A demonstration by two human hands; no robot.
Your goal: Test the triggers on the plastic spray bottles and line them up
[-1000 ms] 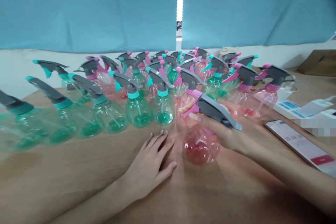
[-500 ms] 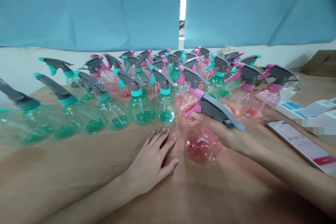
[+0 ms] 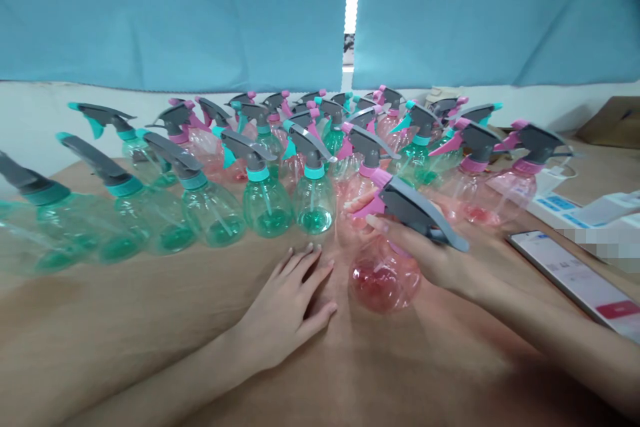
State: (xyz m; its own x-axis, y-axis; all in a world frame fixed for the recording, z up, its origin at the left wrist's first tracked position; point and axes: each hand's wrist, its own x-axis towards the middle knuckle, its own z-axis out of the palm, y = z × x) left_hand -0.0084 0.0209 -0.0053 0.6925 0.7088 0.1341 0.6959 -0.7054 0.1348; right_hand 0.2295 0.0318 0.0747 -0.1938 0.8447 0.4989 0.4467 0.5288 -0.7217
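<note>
My right hand is closed around the neck of a pink spray bottle, with fingers at its pink trigger. The clear pink body has a round, bulging shape, and a grey and pink spray head tops it. Palm down on the wooden table, my left hand lies with its fingers apart and holds nothing. Just beyond its fingertips stand a green spray bottle and another green spray bottle, both upright.
More green and pink spray bottles stand in rows across the back and left. A phone lies at the right, near a white power strip. Behind it sits a brown box. A blue curtain hangs at the back.
Both hands keep nearly the same pose, and the pink spray bottle stays in my right hand. The view has shifted only slightly.
</note>
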